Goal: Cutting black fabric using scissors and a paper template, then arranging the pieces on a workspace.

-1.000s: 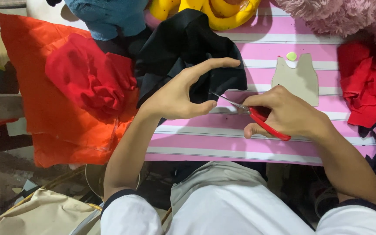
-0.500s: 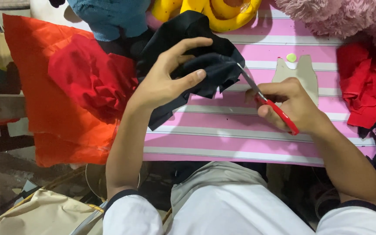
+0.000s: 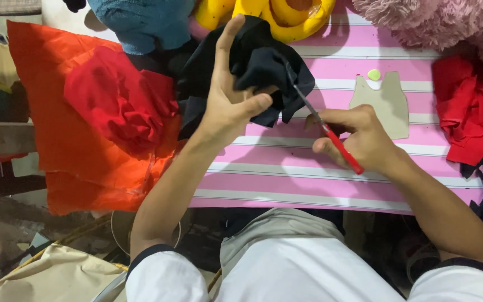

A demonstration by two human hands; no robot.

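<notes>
My left hand grips a bunched piece of black cloth and lifts it above the pink striped table. My right hand holds red-handled scissors, blades pointing up and left with their tips at the cloth's edge. A beige cardboard pattern piece lies flat just right of the scissors, with a small green disc at its top.
Orange and red fabric drapes over the table's left edge. Blue plush, yellow plush and pink fluffy material sit along the far side. Red and black scraps pile at the right.
My left hand has picked up the black cloth and raised it. My right hand has swung the scissors up so that the blades meet the cloth.
</notes>
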